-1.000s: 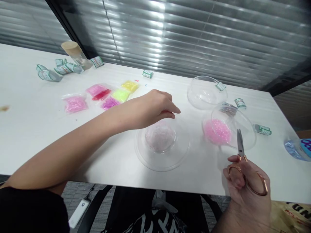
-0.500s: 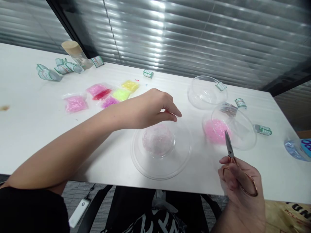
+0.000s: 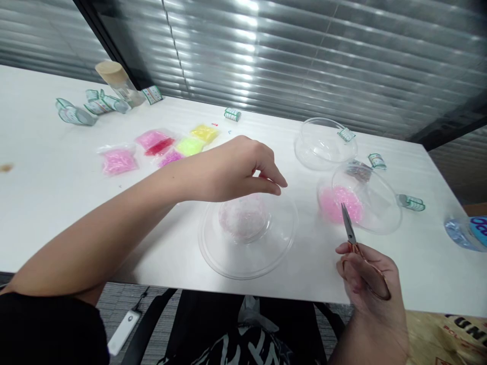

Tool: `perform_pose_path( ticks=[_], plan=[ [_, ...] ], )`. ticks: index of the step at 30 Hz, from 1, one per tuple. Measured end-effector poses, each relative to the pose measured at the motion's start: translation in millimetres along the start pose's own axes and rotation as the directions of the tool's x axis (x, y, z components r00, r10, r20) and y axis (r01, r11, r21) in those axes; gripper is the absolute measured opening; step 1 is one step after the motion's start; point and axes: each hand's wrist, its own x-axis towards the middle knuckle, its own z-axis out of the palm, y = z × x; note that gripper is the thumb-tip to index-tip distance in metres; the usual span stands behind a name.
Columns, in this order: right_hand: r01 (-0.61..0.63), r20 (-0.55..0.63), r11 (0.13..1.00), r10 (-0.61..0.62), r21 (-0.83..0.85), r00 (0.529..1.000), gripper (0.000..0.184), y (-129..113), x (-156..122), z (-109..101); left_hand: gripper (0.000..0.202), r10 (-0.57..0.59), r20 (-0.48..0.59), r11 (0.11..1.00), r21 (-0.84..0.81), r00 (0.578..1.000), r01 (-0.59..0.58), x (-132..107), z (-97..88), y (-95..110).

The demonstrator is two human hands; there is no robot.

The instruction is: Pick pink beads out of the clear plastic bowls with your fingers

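My left hand (image 3: 247, 167) hovers over the table with thumb and fingertips pinched together; whatever they hold, if anything, is too small to make out. Below it a clear plastic bowl (image 3: 249, 268) with a wide rim stands near the front edge, with faint pink inside its round middle. My right hand (image 3: 371, 279) grips small scissors (image 3: 349, 225) with copper-coloured handles. Their blades look closed and point up and away. Beyond the tips lies a heap of pink bits (image 3: 338, 203), partly behind a clear round lid-like piece (image 3: 380, 208).
Small bags of coloured bits, among them a pink bag (image 3: 118, 161) and a yellow bag (image 3: 204, 133), lie left of centre. A clear bowl (image 3: 325, 147) stands at the back right. Green-and-white wrappers (image 3: 232, 114) are scattered about. A jar (image 3: 122, 83) and a bottle (image 3: 466, 233) flank the table.
The clear bowl under my left hand has shifted slightly left. My left hand has moved a little right and down. My right hand and the scissors have moved left.
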Motion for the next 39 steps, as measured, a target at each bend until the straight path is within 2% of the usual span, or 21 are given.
perform_pose_path(
  ticks=[14,23,39],
  plan=[
    [-0.027,0.009,1.000,0.027,0.007,1.000,0.020,7.3,-1.9,-5.6,0.019,-0.008,-0.007,1.000,-0.028,1.000,0.008,0.4,-1.9,-2.3],
    [-0.027,0.018,1.000,0.027,0.013,0.999,0.017,10.3,0.4,-7.5,0.020,-0.055,0.014,0.993,-0.102,0.998,0.056,4.5,-2.4,-12.7],
    [-0.019,0.011,1.000,0.019,0.006,1.000,0.020,13.1,2.5,-8.1,0.026,-0.116,0.077,0.981,-0.147,0.990,0.127,5.7,-2.8,-15.3]
  ],
)
